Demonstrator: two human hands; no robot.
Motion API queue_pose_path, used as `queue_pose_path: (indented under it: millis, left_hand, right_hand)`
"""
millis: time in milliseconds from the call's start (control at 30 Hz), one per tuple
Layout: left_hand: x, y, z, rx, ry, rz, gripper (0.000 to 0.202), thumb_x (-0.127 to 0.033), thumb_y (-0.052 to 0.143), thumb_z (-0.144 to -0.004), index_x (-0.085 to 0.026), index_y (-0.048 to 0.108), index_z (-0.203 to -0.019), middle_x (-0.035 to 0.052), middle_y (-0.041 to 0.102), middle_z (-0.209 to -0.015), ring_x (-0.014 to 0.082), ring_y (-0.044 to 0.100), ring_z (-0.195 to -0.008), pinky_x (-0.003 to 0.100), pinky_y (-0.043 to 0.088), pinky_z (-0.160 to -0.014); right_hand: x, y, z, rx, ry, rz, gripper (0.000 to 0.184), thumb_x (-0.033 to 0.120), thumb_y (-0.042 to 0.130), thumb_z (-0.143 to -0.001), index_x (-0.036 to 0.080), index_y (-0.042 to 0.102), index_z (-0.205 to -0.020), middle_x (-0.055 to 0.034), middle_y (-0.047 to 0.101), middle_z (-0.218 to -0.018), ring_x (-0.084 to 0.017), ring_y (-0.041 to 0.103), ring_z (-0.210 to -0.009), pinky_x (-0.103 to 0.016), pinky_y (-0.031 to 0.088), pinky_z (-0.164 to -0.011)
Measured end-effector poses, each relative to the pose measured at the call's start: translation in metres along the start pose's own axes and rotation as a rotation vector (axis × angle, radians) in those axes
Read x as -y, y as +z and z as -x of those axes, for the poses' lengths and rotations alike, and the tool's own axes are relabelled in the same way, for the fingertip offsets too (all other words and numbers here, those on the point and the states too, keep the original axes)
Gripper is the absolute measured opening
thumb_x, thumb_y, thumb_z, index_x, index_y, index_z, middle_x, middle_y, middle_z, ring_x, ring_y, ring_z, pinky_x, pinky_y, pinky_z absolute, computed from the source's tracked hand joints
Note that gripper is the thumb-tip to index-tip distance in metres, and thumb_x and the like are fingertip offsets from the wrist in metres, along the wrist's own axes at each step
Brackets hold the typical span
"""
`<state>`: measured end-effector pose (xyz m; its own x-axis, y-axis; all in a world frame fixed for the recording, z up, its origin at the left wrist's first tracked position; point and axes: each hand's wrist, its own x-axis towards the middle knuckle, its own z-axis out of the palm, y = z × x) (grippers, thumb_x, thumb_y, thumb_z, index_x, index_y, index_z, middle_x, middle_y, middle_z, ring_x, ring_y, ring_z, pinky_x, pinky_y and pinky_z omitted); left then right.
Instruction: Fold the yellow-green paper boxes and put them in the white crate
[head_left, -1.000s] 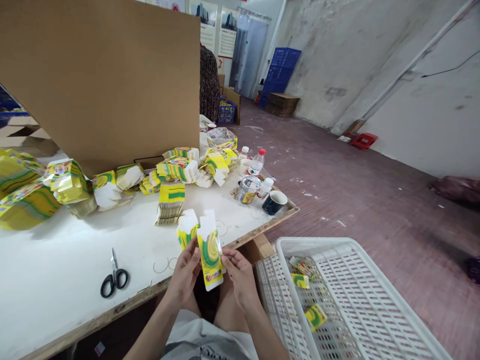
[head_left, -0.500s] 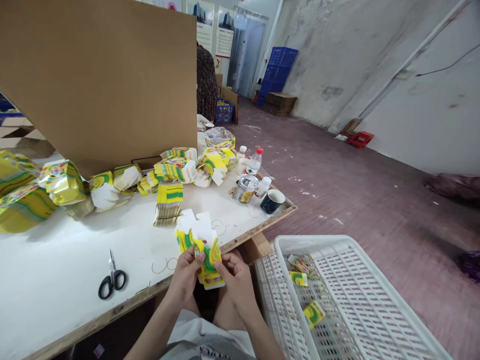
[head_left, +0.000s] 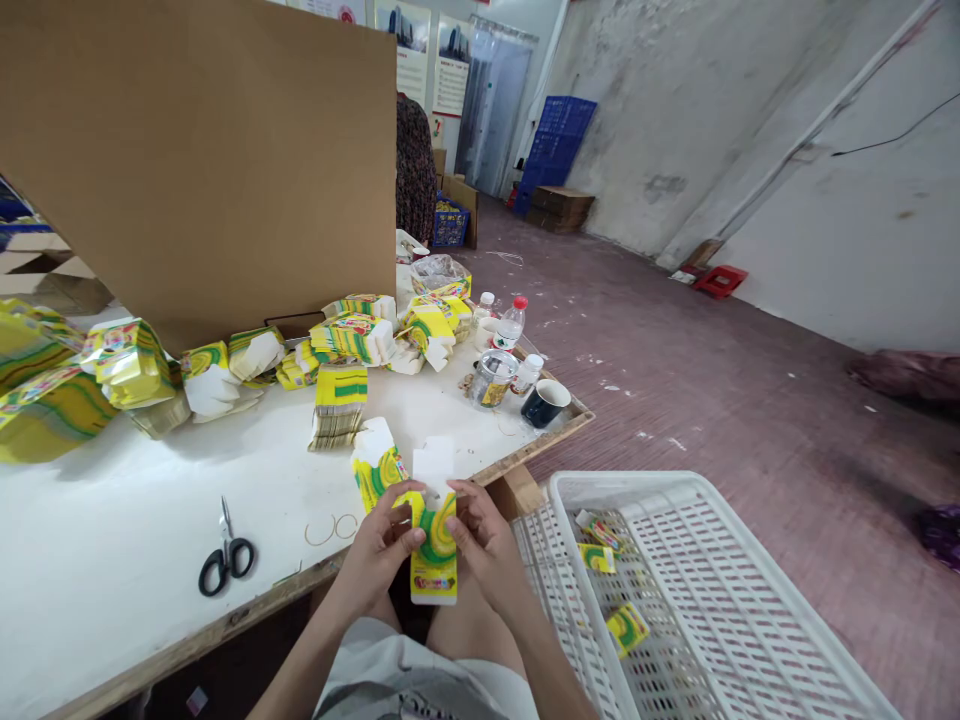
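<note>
Both hands hold one small yellow and green carton (head_left: 433,545) upright over my lap, at the front edge of the white table (head_left: 135,510). My left hand (head_left: 379,550) grips its left side, thumb across the front. My right hand (head_left: 484,540) pinches its right side near the white top flap. A second flat carton (head_left: 373,465) stands just behind my left hand, on the table edge. A short stack of flat cartons (head_left: 339,405) lies a little farther back.
Black scissors (head_left: 225,555) lie at front left. Heaps of yellow cartons (head_left: 352,335) run along a big brown cardboard sheet (head_left: 202,150). Bottles, a jar and a dark cup (head_left: 546,402) crowd the table's right corner. A white plastic crate (head_left: 675,600) with several cartons stands at right.
The carton in my hands has shifted slightly right and lower, now held straight with its top flap up. My fingers have moved along its sides. The head view barely moved.
</note>
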<state>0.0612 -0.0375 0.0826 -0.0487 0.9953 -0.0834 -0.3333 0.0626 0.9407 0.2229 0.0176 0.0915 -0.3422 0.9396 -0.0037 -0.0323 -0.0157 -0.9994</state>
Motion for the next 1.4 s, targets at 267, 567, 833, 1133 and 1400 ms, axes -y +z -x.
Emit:
queue_pose_path:
  millis: [267, 567, 833, 1133, 1400]
  left_hand:
    - [0.001, 0.003, 0.006, 0.151, -0.071, 0.210, 0.066, -0.024, 0.074, -0.080, -0.030, 0.041, -0.137, 0.0066, 0.074, -0.097, 0.0229, 0.071, -0.088, 0.030, 0.053, -0.073]
    - [-0.004, 0.007, 0.000, 0.050, -0.019, -0.018, 0.045, -0.026, 0.072, -0.082, -0.024, 0.059, -0.124, 0.0090, 0.073, -0.109, 0.0234, 0.070, -0.093, 0.029, 0.054, -0.078]
    - [-0.003, 0.009, 0.003, 0.071, -0.019, 0.008, 0.045, -0.027, 0.070, -0.082, -0.025, 0.061, -0.126, 0.0109, 0.071, -0.116, 0.0275, 0.067, -0.104, 0.034, 0.053, -0.086]
    - [-0.010, 0.009, 0.002, 0.080, -0.021, 0.022, 0.043, -0.027, 0.071, -0.082, -0.024, 0.060, -0.123, 0.0105, 0.073, -0.112, 0.0252, 0.069, -0.099, 0.032, 0.053, -0.083]
    - [-0.005, 0.028, 0.001, 0.073, -0.051, 0.099, 0.042, -0.025, 0.076, -0.076, -0.022, 0.062, -0.115, 0.0096, 0.076, -0.102, 0.0257, 0.072, -0.089, 0.033, 0.056, -0.076]
  right_hand:
    - [0.010, -0.010, -0.005, 0.040, -0.071, 0.101, 0.022, 0.042, 0.064, -0.085, 0.020, 0.063, -0.081, -0.0010, 0.060, -0.075, -0.018, 0.056, -0.072, -0.027, 0.045, -0.067]
    - [0.013, -0.019, -0.007, 0.065, 0.036, 0.103, 0.031, 0.040, 0.064, -0.083, 0.019, 0.069, -0.106, -0.0010, 0.064, -0.072, -0.019, 0.060, -0.068, -0.030, 0.048, -0.066]
    - [0.017, -0.010, -0.003, 0.024, -0.035, 0.385, 0.029, 0.022, 0.065, -0.075, 0.023, 0.068, -0.104, 0.0056, 0.050, -0.059, -0.014, 0.048, -0.055, -0.023, 0.036, -0.051]
    - [0.009, -0.012, -0.002, 0.002, -0.032, 0.356, 0.039, 0.023, 0.073, -0.070, 0.028, 0.069, -0.109, 0.0034, 0.063, -0.064, -0.017, 0.056, -0.060, -0.025, 0.044, -0.057]
    - [0.016, -0.014, 0.000, 0.058, -0.073, 0.163, 0.022, 0.037, 0.064, -0.086, 0.023, 0.073, -0.100, -0.0064, 0.073, -0.097, -0.024, 0.065, -0.088, -0.034, 0.051, -0.077]
